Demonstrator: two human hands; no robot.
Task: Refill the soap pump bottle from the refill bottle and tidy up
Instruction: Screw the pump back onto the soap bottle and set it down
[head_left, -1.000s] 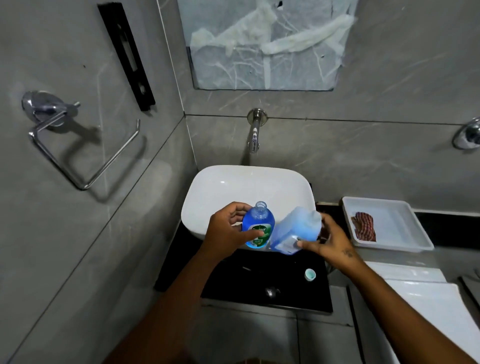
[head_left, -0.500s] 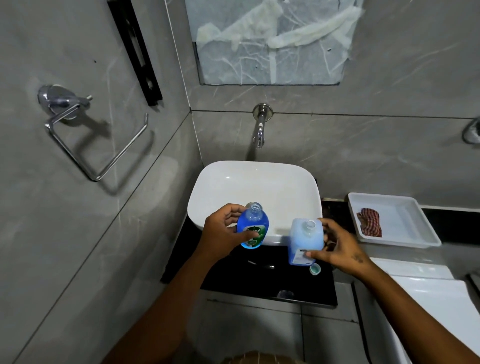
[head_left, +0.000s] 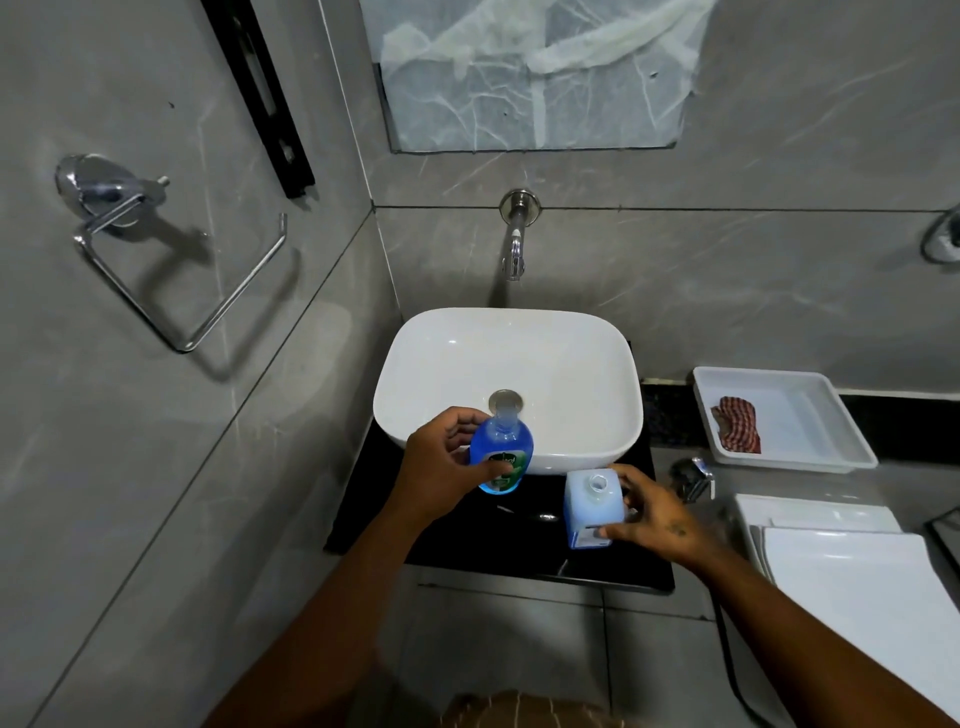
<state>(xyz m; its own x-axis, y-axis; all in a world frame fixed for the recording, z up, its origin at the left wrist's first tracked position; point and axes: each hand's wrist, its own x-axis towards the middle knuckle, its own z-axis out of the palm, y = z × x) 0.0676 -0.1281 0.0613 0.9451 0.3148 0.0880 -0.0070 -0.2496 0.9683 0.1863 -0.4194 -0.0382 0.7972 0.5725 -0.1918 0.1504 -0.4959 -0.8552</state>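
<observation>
- Two bottles in play, one per hand, head view only.
- My left hand (head_left: 441, 462) is wrapped around the soap pump bottle (head_left: 502, 457): thumb across the front, fingers behind. Pump is off, neck open.
- That bottle is blue, roughly upright, held over the near rim of the white basin (head_left: 571, 358), its neck just in front of the drain (head_left: 506, 401).
- Label on it is green and white; brand text is too blurred to read.
- My right hand (head_left: 660, 525) grips the refill bottle (head_left: 592, 506) from its right side, fingertips on the lower front, thumb behind.
- Refill bottle is pale blue, square-bodied, upright, uncapped, mouth facing up. It sits at the black counter (head_left: 467, 535) just in front of the basin; cannot tell if its base is touching down.
- White label low on its front with a dark bar; no legible writing.
- The bottles are near each other, not touching.
- Wall tap (head_left: 514, 244) is above the basin, no water running.
- White tray (head_left: 810, 415) to the right holds a red-striped cloth (head_left: 737, 431).
- Chrome ring holder (head_left: 156, 260) on the left wall.
</observation>
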